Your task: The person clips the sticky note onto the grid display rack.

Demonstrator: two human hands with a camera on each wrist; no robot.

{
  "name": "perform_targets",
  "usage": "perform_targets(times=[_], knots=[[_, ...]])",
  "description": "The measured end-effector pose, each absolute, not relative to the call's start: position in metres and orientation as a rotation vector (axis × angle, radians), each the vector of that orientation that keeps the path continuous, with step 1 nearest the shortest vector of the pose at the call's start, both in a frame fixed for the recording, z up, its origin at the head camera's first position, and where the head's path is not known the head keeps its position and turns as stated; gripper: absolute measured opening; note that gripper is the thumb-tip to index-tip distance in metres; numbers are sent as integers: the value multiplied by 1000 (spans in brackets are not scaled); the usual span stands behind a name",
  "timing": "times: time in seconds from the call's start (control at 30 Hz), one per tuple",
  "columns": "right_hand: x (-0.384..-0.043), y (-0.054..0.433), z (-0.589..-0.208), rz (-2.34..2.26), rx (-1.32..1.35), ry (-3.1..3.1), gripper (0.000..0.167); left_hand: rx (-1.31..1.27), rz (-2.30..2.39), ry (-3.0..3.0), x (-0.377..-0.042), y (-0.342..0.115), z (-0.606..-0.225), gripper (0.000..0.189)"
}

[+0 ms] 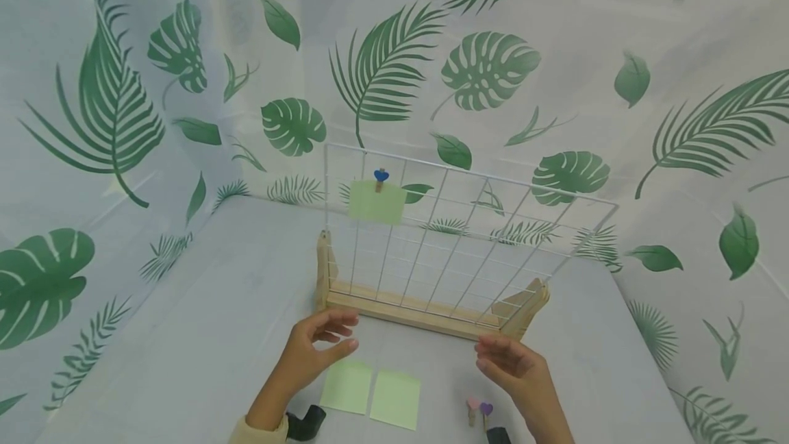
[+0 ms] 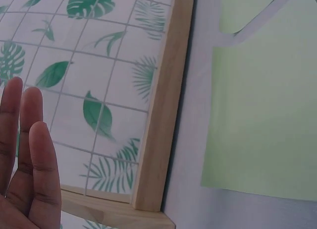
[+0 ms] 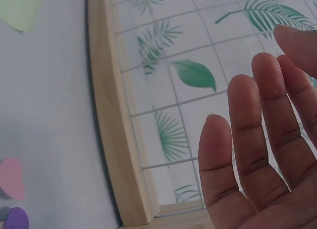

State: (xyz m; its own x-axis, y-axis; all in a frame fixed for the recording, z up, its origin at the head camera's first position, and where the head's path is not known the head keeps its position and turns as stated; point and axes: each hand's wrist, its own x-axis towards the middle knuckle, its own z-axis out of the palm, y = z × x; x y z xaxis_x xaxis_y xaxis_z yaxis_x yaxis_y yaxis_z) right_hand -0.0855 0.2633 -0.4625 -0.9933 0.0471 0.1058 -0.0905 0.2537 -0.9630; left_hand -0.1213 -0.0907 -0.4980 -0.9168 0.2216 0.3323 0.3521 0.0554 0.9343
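Observation:
My left hand (image 1: pixel 314 348) hovers in front of the rack's left end, fingers relaxed and nothing in them. On the other side my right hand (image 1: pixel 514 365) is held near the rack's right foot, also bare, its fingers (image 3: pixel 245 120) loosely extended. Between and behind them stands a white wire grid rack (image 1: pixel 425 245) on a wooden base (image 1: pixel 413 314). A blue heart clothespin (image 1: pixel 381 175) fixes a green paper note (image 1: pixel 376 204) to its upper left. Two more green notes (image 1: pixel 346 386) (image 1: pixel 395 399) lie side by side on the table below the left hand.
A pink heart clothespin (image 1: pixel 472 405) and a purple heart clothespin (image 1: pixel 486 409) lie on the table left of the right wrist. Black wrist-camera parts (image 1: pixel 306 423) show beside the left wrist. A leaf-patterned curtain (image 1: pixel 394 74) surrounds the white table (image 1: pixel 246 279) at the back and sides.

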Motion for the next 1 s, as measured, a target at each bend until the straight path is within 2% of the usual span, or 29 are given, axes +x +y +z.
perform_targets(times=[0.47, 1.0], knots=[[-80, 264, -481, 1910, -75, -2424, 29, -459, -2087, -2238, -111, -94, -514, 35], [-78, 267, -499, 1919, -161, -2455, 26, -128, -2165, -2369, -106, -91, -522, 36]])
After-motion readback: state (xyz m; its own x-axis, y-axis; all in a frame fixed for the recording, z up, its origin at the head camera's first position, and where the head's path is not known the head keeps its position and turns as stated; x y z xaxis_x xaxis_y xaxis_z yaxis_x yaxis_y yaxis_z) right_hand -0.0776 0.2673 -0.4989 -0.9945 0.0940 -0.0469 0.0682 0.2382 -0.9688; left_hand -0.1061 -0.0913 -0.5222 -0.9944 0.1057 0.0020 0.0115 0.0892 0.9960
